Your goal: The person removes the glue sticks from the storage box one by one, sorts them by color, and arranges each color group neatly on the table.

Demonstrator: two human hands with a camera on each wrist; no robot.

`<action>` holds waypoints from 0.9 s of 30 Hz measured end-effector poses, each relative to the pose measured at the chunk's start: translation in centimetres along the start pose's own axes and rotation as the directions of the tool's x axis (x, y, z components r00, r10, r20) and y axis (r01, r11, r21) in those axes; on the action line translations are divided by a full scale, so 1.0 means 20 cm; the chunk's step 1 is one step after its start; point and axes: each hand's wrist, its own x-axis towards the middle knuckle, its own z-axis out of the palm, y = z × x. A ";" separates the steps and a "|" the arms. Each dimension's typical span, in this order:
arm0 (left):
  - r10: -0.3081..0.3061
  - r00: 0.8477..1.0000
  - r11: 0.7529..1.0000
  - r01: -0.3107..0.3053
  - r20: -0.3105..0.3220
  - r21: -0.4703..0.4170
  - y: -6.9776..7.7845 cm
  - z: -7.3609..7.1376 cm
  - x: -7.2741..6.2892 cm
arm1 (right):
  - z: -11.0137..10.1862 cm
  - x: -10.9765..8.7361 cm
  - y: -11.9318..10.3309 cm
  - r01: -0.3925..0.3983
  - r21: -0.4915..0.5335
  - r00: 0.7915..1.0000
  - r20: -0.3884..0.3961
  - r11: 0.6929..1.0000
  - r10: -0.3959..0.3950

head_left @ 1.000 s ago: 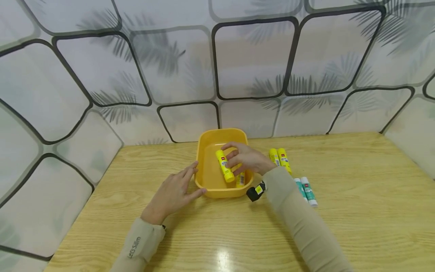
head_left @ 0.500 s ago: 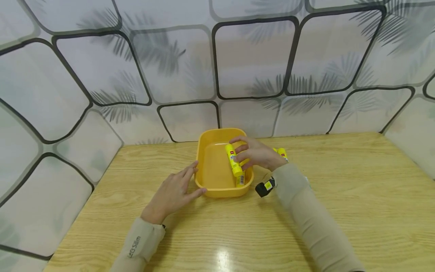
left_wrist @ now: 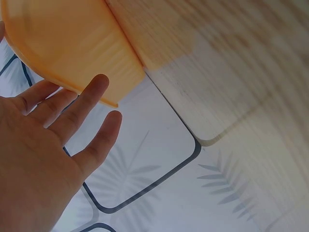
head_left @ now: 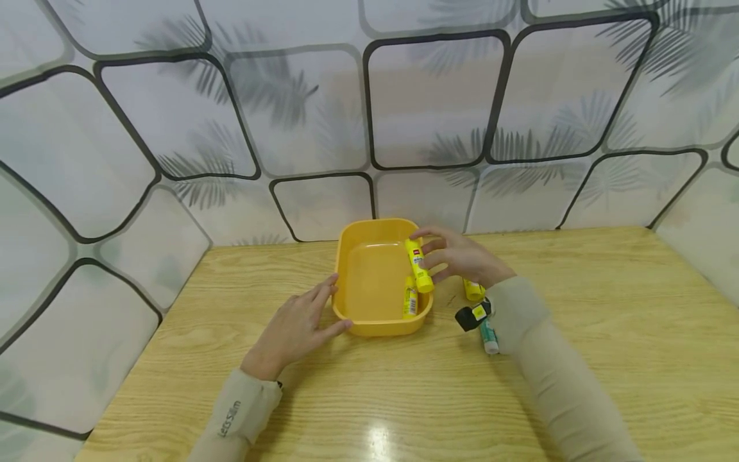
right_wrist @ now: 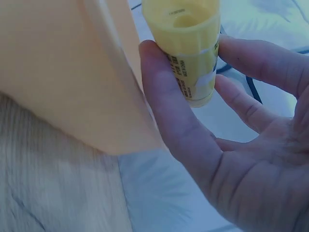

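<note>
My right hand (head_left: 458, 255) pinches a yellow glue stick (head_left: 419, 265) between thumb and fingers, over the right rim of the yellow-orange plastic basin (head_left: 369, 328). In the right wrist view the held glue stick (right_wrist: 193, 58) shows its round end and printed label, beside the basin's outer wall (right_wrist: 72, 67). A second yellow glue stick (head_left: 410, 300) lies inside the basin along its right wall. My left hand (head_left: 294, 330) rests with spread fingers at the basin's left rim. The left wrist view has those fingers (left_wrist: 79, 108) extended along the basin's edge (left_wrist: 58, 79).
Right of the basin, a yellow glue stick (head_left: 474, 290) lies on the wooden table (head_left: 358, 398), partly hidden by my right hand. A teal-and-white glue stick (head_left: 489, 337) lies nearer, partly behind my wrist. A patterned wall covering (head_left: 430, 102) stands behind the table.
My right hand has moved right with the yellow glue stick, from over the basin's middle to its right rim. My left hand has stayed at the left rim.
</note>
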 end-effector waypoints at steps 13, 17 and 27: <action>0.016 1.000 1.000 -0.016 0.001 -0.006 -0.01 0.00 0.00 | -0.16 -0.10 0.04 -0.012 -0.069 0.998 -0.061 0.998 0.008; 0.018 1.000 1.000 -0.018 0.002 -0.006 0.00 0.01 0.00 | -0.20 -0.13 0.06 -0.012 -0.080 0.997 -0.071 0.997 0.006; -0.010 1.000 1.000 0.010 0.004 -0.009 0.00 0.00 0.00 | -0.29 -0.19 0.09 -0.014 -0.093 0.996 -0.088 0.996 0.006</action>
